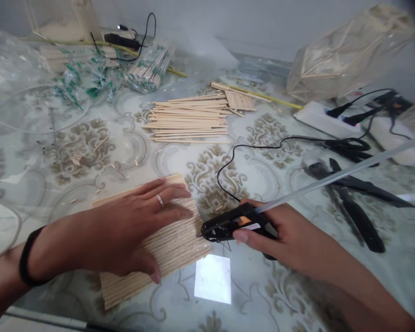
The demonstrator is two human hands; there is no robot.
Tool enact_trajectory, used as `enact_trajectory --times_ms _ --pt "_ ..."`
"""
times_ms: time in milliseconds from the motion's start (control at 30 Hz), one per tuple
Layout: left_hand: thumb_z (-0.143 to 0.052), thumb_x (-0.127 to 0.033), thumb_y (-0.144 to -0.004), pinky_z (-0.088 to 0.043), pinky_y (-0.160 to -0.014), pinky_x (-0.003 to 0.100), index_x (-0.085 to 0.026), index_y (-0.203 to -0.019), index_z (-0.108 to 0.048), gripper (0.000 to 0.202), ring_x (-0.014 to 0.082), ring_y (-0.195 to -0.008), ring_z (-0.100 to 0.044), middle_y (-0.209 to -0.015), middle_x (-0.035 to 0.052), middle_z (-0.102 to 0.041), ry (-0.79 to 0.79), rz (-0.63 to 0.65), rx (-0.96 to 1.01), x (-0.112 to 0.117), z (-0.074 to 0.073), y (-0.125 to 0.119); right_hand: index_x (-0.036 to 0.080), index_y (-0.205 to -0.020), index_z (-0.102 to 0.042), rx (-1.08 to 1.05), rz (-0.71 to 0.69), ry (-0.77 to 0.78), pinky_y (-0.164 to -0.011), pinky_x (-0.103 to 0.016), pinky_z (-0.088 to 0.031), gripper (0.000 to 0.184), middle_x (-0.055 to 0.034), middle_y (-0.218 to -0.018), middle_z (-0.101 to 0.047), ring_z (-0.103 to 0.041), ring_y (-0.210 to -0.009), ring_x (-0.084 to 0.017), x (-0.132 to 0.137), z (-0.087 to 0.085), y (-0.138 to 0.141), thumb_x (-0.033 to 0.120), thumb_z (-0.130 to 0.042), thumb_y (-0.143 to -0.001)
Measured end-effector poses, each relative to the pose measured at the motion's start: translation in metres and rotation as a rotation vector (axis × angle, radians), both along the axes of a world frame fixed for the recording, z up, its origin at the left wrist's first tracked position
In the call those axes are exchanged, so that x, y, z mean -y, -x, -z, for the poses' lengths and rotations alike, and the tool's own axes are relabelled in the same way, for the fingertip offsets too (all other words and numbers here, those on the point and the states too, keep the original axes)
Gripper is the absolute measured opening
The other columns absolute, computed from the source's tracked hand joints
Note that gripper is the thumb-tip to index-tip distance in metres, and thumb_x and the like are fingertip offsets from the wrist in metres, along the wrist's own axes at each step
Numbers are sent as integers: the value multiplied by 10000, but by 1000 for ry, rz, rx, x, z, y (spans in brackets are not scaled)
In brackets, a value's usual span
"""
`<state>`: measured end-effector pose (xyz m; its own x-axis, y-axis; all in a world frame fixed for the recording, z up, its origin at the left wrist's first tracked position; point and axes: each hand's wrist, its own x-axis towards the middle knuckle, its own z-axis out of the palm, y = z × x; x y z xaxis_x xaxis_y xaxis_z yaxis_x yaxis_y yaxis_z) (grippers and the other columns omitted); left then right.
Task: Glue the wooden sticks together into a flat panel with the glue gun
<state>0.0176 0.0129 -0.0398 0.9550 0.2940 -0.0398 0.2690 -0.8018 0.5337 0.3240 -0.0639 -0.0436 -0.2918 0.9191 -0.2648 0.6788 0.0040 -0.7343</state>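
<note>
Under my left hand [124,226] lies a flat panel of wooden sticks [183,244] set side by side, with shiny glue across its right part. The hand's fingers are spread over the panel, pressing flat on it. My right hand [280,230] is wrapped round a black hot glue gun [242,223], its nozzle at the panel's right edge. A long clear glue stick [332,177] juts from the gun's back, up to the right. Beyond the panel is a row of loose wooden sticks [190,117].
Black pliers [352,207], a black-handled knife [370,184] and scissors [349,146] lie at the right. A white power strip [327,119] with plugged cords stands behind them. Wrapped stick bundles [150,67] and crumpled plastic [14,55] sit at the back left. A wooden-framed shape [349,53] stands back right.
</note>
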Motion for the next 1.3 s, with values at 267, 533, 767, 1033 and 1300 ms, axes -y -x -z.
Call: enact_trajectory --times_ms 267,533,767,1033,1300 --pt "-848 -560 -765 -258 -1304 544 -245 -1467 -529 833 356 -1557 -311 -1561 134 -490 39 -20 18 -1 3 1 225 -753 -667 13 19 -22 -492 -269 -431 287 7 -614 -622 -551 -539 -166 0 -4 4 462 -645 -914" --pt "-848 -572 -762 -244 -1307 532 -238 -1470 -515 851 345 -1561 -295 -1582 134 -455 -2 -5 -6 -1 5 1 218 -757 -677 29 14 -43 -484 -272 -432 302 1 -629 -640 -564 -537 -168 3 -2 6 475 -643 -913" --pt "-854 -571 -754 -275 -1289 549 -249 -1433 -549 811 356 -1542 -330 -1566 136 -475 14 -22 6 -1 4 1 236 -786 -659 13 30 -59 -514 -271 -457 209 14 -639 -658 -597 -562 -172 9 -4 14 405 -662 -907" --pt "-835 -615 -763 -242 -1310 490 -240 -1435 -523 831 331 -1566 -276 -1586 132 -433 -28 -14 -16 0 6 1 244 -814 -650 19 33 -68 -528 -272 -467 193 19 -659 -679 -632 -586 -180 10 -2 19 411 -659 -910" --pt "-831 -614 -769 -260 -1300 506 -237 -1453 -506 845 344 -1568 -272 -1581 144 -436 -43 -1 -21 0 5 1 237 -767 -650 63 29 -105 -499 -272 -447 248 15 -632 -669 -603 -534 -172 10 -4 15 438 -659 -911"
